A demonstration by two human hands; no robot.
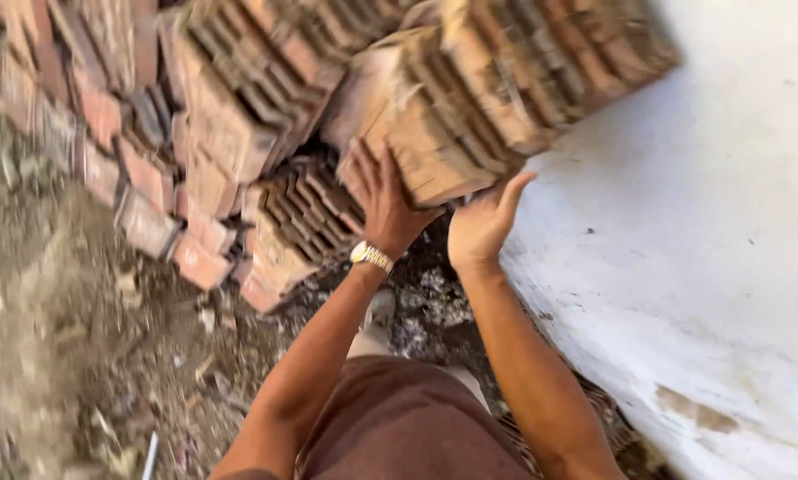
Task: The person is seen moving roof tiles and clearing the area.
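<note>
While both hands press against it, a bundle of clay roof tiles (457,111) sits at the upper middle of the head view, tilted, its lower end toward the person and its far end rising to the upper right.

Head view, items in order:

Left hand (385,209): fingers spread flat on the near end face of the bundle, palm touching the tile edges; grasping by pressure, not curled round anything. A metal wristwatch (371,256) sits on that wrist.

Right hand (483,222): cupped just under the bundle's lower right corner, fingers pointing up and touching the underside edge; open-palmed support, not clenched.

Bundle of clay roof tiles: reddish-brown with pale dusty edges, stacked on edge in a tight row, lying directly above and between the two hands, the left hand on its face and the right hand at its lower corner.

Further tile stacks (230,124): several rows of the same tiles, leaning at differing angles, to the left of and behind the held bundle; one lower stack (296,227) lies just left of the left hand.

White wall (701,240): plastered, stained low down, filling the right side, just beside the right hand.

Ground (79,356): earth with rubble and scraps, lower left.

Brown garment (408,427): worn by the person, bottom centre between the forearms.

Picture is motion-blurred; fine detail of the tiles cannot be told.
</note>
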